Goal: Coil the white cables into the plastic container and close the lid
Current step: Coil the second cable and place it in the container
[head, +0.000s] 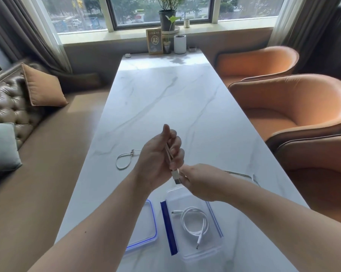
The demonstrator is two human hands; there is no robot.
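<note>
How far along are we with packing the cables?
One coiled cable already lies in the open container. In hand: the left hand grips a cable bundle while the right hand pinches its plug. Left: a looped cable on the table, a strand behind the right hand, and the lid, lying off beside the container.

Left forearm covers part of the lid [148, 226] on the desk [165, 95]. Curled fingers of the left grip [157, 160] hide most of the cable [168, 152], its plug [176, 176] blurred.
</note>
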